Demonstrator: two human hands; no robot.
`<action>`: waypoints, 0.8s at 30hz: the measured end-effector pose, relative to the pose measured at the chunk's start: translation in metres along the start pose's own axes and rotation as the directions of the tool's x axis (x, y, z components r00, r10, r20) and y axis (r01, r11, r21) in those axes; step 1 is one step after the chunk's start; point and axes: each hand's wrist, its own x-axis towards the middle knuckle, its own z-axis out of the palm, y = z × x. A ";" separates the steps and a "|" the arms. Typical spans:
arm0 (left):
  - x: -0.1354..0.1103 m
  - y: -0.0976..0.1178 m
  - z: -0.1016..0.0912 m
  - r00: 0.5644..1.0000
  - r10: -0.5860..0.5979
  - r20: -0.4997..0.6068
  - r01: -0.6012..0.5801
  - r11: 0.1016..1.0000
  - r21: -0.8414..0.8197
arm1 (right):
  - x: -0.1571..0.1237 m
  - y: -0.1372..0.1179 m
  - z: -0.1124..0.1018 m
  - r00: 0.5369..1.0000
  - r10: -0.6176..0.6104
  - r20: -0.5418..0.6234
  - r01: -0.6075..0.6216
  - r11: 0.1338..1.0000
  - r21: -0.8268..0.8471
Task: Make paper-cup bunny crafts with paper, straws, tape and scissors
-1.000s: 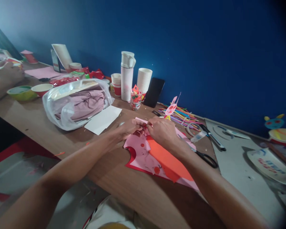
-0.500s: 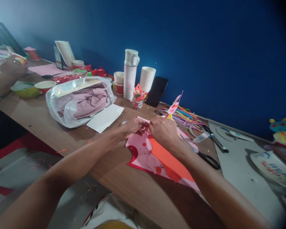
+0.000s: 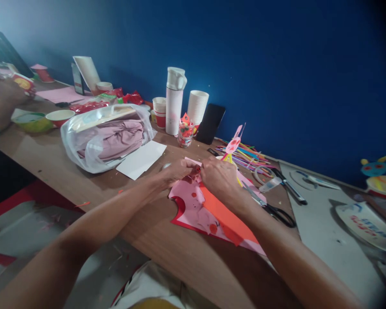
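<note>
My left hand (image 3: pixel 179 169) and my right hand (image 3: pixel 220 174) meet above sheets of coloured paper, both with fingers closed. Between their fingertips is a small red piece (image 3: pixel 198 169), mostly hidden, so its kind is unclear. Under them lie a pink paper (image 3: pixel 189 201) with red dots and a cut-out curve, and an orange paper (image 3: pixel 225 214). Scissors (image 3: pixel 278 214) with black handles rest beside my right forearm. Just behind my right hand, a pink paper animal head with long ears (image 3: pixel 233 145) stands on yellow stems in a cup.
Behind are a glass jar (image 3: pixel 185 133), a white bottle (image 3: pixel 174 103), stacked paper cups (image 3: pixel 197 107), a phone (image 3: pixel 211 123) and coloured pipe cleaners (image 3: pixel 247 154). A plastic bag (image 3: pixel 107 137) and white card (image 3: pixel 141 159) lie left. Another person's hand (image 3: pixel 6 94) holds a red cup far left.
My hands stay together at nearly the same spot, with the red piece between them. At far left, the other person's hand and red cup have shifted slightly. The view has moved a little.
</note>
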 end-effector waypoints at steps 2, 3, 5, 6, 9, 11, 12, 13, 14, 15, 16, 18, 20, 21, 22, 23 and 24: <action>0.000 0.000 0.000 1.000 0.015 0.002 -0.015 1.000 0.000 | 0.000 0.000 0.001 1.000 -0.004 -0.008 0.004 1.000 0.015; 0.001 0.000 0.001 1.000 0.025 0.000 -0.025 1.000 0.000 | 0.000 -0.001 0.001 1.000 -0.005 -0.014 0.006 1.000 0.021; 0.002 -0.002 0.001 0.999 0.047 -0.008 -0.047 0.999 0.005 | 0.000 -0.001 0.001 1.000 -0.003 -0.022 0.004 1.000 0.027; 0.003 -0.003 0.001 0.998 0.058 -0.014 -0.058 0.998 0.009 | 0.000 -0.002 0.001 1.000 -0.001 -0.023 0.002 1.000 0.026; 0.005 -0.006 0.001 0.996 0.086 -0.035 -0.084 0.996 0.035 | 0.001 -0.002 0.002 1.000 -0.001 -0.017 0.001 1.000 0.018; 0.005 -0.007 0.001 0.994 0.097 -0.054 -0.093 0.994 0.061 | 0.001 -0.003 0.002 1.000 -0.004 -0.014 0.004 1.000 0.016; 0.005 -0.007 0.001 0.993 0.100 -0.064 -0.095 0.993 0.076 | 0.001 -0.003 0.002 1.000 -0.003 -0.014 0.004 1.000 0.016; 0.005 -0.007 0.001 0.992 0.103 -0.076 -0.096 0.991 0.091 | 0.001 -0.004 0.002 1.000 -0.002 -0.016 0.002 1.000 0.017; 0.005 -0.007 0.002 0.991 0.104 -0.089 -0.095 0.990 0.107 | 0.000 -0.004 0.001 1.000 0.003 -0.018 -0.003 1.000 0.018; 0.005 -0.006 0.002 0.989 0.106 -0.103 -0.093 0.988 0.122 | 0.000 -0.004 0.001 1.000 0.013 -0.020 -0.012 1.000 0.018; 0.004 -0.006 0.003 0.987 0.107 -0.119 -0.090 0.987 0.136 | 0.000 -0.004 0.001 1.000 0.022 -0.021 -0.021 1.000 0.016; 0.003 -0.004 0.005 0.983 0.108 -0.149 -0.084 0.984 0.159 | 0.000 -0.003 0.000 0.999 0.027 -0.022 -0.027 1.000 0.006; 0.002 -0.003 0.007 0.979 0.111 -0.169 -0.080 0.981 0.176 | 0.000 -0.002 0.000 1.000 0.004 -0.009 -0.004 1.000 -0.011; 0.001 -0.002 0.007 0.978 0.112 -0.173 -0.080 0.980 0.183 | 0.000 -0.002 -0.001 1.000 -0.011 0.001 0.011 1.000 -0.018; 0.001 -0.002 0.008 0.978 0.114 -0.174 -0.081 0.979 0.189 | 0.000 -0.001 -0.001 1.000 -0.025 0.013 0.026 0.999 -0.023; 0.000 -0.001 0.009 0.978 0.118 -0.173 -0.083 0.978 0.193 | 0.000 0.000 -0.002 0.999 -0.037 0.026 0.037 0.999 -0.027; 0.000 -0.002 0.009 0.978 0.121 -0.171 -0.087 0.977 0.195 | 0.000 0.000 -0.002 0.998 -0.045 0.039 0.046 0.999 -0.028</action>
